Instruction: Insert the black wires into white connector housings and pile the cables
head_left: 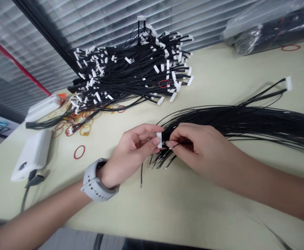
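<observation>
From where I'm standing, the person's left hand [132, 153] is curled nearly shut, thumb and fingertips pinching a small white plastic plug [159, 140] upright at the near edge of a bundle of long black wires [245, 121]. The right hand [196, 146] is just beside it, also mostly closed, with thumb and forefinger pinching a thin black wire [179, 144] right by the plug (the fingers hide exactly where that wire ends). A grey watch [96, 181] sits on the left wrist. Below the hands, a spray of wire ends with small metal tips [158, 162] hangs over the pale table [183, 211], while the bundle fans out to the right, with another white plug [288, 83] at its far side. Beyond them lies a big heap of black wires with white plugs [131, 73], a red rubber band [164, 83] caught in it. More rubber bands [74, 125] are scattered near its left end, and one red band [79, 152] lies alone. Two white boxes [32, 154] sit at the left, a dark plastic bag [266, 29] lies at the top right, and window blinds [63, 41] run along the table's far side
</observation>
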The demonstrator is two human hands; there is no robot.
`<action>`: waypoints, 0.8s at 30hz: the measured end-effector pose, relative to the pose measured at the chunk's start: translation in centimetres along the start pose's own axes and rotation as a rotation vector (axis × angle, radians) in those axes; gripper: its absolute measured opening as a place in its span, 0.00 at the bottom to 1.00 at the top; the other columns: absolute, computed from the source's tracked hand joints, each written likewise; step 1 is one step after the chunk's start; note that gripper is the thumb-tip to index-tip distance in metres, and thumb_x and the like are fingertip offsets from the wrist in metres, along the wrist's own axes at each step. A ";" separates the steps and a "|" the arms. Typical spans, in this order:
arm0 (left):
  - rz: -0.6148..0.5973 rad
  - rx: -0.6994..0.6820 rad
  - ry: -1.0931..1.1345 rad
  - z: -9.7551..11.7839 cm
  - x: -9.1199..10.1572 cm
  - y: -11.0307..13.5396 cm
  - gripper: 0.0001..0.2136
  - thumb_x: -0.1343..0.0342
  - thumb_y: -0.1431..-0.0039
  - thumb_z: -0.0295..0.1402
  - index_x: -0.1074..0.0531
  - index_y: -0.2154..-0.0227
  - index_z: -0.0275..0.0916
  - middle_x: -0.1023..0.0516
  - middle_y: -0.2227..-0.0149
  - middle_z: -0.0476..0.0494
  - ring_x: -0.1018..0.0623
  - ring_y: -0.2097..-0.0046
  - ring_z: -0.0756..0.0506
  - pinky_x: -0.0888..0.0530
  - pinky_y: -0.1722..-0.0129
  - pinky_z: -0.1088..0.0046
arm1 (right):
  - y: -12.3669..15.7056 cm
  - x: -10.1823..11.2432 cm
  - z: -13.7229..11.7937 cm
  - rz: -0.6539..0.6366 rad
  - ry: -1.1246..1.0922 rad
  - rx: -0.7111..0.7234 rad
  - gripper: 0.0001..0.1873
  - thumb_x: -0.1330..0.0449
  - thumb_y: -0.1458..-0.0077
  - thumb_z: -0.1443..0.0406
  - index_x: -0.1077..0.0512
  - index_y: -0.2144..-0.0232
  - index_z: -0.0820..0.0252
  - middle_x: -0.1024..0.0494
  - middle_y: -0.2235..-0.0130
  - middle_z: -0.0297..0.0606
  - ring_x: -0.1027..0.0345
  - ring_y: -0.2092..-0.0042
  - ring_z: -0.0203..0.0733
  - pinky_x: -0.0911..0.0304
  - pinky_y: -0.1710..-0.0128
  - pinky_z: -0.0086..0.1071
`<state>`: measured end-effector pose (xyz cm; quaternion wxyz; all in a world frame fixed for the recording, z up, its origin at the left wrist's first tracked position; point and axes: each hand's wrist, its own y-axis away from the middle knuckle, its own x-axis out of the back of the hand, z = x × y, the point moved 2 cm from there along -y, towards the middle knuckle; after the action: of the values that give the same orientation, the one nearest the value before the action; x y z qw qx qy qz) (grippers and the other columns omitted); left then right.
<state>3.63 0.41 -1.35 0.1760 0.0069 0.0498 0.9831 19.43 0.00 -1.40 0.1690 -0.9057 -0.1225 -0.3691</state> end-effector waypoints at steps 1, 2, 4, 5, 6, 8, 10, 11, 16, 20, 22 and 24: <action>-0.001 -0.004 0.000 0.0 0.0 0.0 0.07 0.44 0.46 0.26 0.28 0.63 0.36 0.26 0.72 0.51 0.26 0.70 0.56 0.27 0.68 0.85 | 0.0 -0.1 0.0 0.007 -0.017 0.004 0.06 0.46 0.52 0.71 0.32 0.78 0.60 0.30 0.75 0.30 0.43 0.76 0.30 0.51 0.78 0.25; -0.003 -0.010 -0.002 -0.1 0.1 0.0 0.07 0.44 0.46 0.25 0.28 0.63 0.36 0.26 0.72 0.50 0.26 0.71 0.56 0.27 0.68 0.86 | 0.0 -0.1 0.1 0.012 -0.037 0.010 0.05 0.45 0.52 0.71 0.32 0.78 0.60 0.30 0.75 0.30 0.43 0.76 0.30 0.50 0.77 0.25; -0.016 -0.025 -0.003 -0.1 0.1 0.1 0.07 0.43 0.46 0.25 0.28 0.63 0.36 0.26 0.71 0.50 0.26 0.71 0.56 0.27 0.69 0.85 | 0.2 -0.2 0.1 0.021 -0.085 0.026 0.06 0.45 0.52 0.71 0.32 0.78 0.60 0.31 0.75 0.30 0.42 0.75 0.29 0.49 0.77 0.25; -0.026 -0.031 -0.002 -0.2 0.2 0.1 0.06 0.43 0.46 0.25 0.28 0.64 0.37 0.26 0.71 0.50 0.26 0.71 0.56 0.27 0.69 0.85 | 0.2 -0.3 0.1 0.022 -0.109 0.036 0.06 0.45 0.52 0.72 0.32 0.78 0.60 0.31 0.75 0.30 0.42 0.75 0.29 0.49 0.77 0.24; -0.037 -0.037 -0.002 -0.2 0.3 0.0 0.06 0.43 0.46 0.25 0.28 0.64 0.37 0.26 0.71 0.50 0.26 0.71 0.55 0.27 0.69 0.84 | 0.3 -0.3 0.1 0.022 -0.133 0.047 0.06 0.45 0.52 0.72 0.32 0.78 0.61 0.31 0.75 0.30 0.42 0.75 0.29 0.49 0.77 0.24; -0.063 -0.046 0.000 -0.3 0.4 -0.1 0.06 0.43 0.47 0.25 0.28 0.65 0.37 0.26 0.70 0.50 0.26 0.70 0.55 0.27 0.69 0.84 | 0.4 -0.3 0.1 0.021 -0.171 0.069 0.06 0.45 0.53 0.73 0.33 0.78 0.61 0.31 0.75 0.30 0.42 0.75 0.28 0.48 0.77 0.24; -0.083 -0.046 0.009 -0.3 0.5 -0.2 0.06 0.43 0.47 0.25 0.28 0.65 0.37 0.25 0.70 0.50 0.25 0.70 0.55 0.27 0.69 0.84 | 0.5 -0.3 0.1 0.015 -0.197 0.088 0.06 0.46 0.53 0.74 0.33 0.78 0.61 0.32 0.75 0.29 0.42 0.75 0.28 0.47 0.76 0.23; -0.090 -0.042 0.016 -0.2 0.5 -0.2 0.06 0.43 0.46 0.25 0.28 0.64 0.37 0.25 0.70 0.50 0.25 0.70 0.55 0.27 0.69 0.84 | 0.5 -0.3 0.0 0.015 -0.206 0.091 0.06 0.46 0.53 0.74 0.34 0.78 0.61 0.32 0.75 0.29 0.42 0.75 0.27 0.47 0.76 0.23; -0.082 0.001 0.040 -0.1 0.3 -0.2 0.06 0.45 0.45 0.24 0.30 0.64 0.35 0.26 0.72 0.50 0.25 0.71 0.55 0.27 0.69 0.84 | 0.4 -0.1 -0.2 -0.002 -0.219 0.060 0.06 0.46 0.53 0.74 0.36 0.79 0.61 0.33 0.77 0.27 0.44 0.76 0.26 0.49 0.78 0.22; -0.064 0.023 -0.021 0.1 0.2 -0.1 0.06 0.47 0.44 0.22 0.31 0.64 0.34 0.27 0.72 0.49 0.27 0.71 0.55 0.29 0.71 0.85 | 0.4 0.0 -0.3 -0.041 -0.252 0.023 0.07 0.46 0.56 0.75 0.38 0.80 0.61 0.35 0.79 0.27 0.46 0.77 0.26 0.50 0.80 0.21; -0.055 0.031 -0.039 0.1 0.2 -0.2 0.05 0.47 0.44 0.23 0.31 0.64 0.34 0.27 0.71 0.49 0.27 0.71 0.55 0.29 0.71 0.84 | 0.4 0.2 -0.2 -0.050 -0.268 0.009 0.07 0.46 0.57 0.75 0.37 0.80 0.61 0.35 0.79 0.26 0.46 0.78 0.26 0.50 0.80 0.21; -0.049 0.042 -0.043 0.0 0.3 -0.2 0.06 0.47 0.44 0.24 0.31 0.63 0.35 0.27 0.70 0.48 0.26 0.69 0.54 0.28 0.69 0.82 | 0.3 0.3 -0.2 -0.049 -0.249 0.014 0.07 0.46 0.56 0.74 0.37 0.80 0.60 0.35 0.79 0.27 0.45 0.78 0.27 0.49 0.79 0.22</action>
<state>3.41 0.75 -1.33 0.2007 0.0305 0.0666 0.9769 19.61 -0.35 -1.14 0.1496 -0.9401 -0.1669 -0.2567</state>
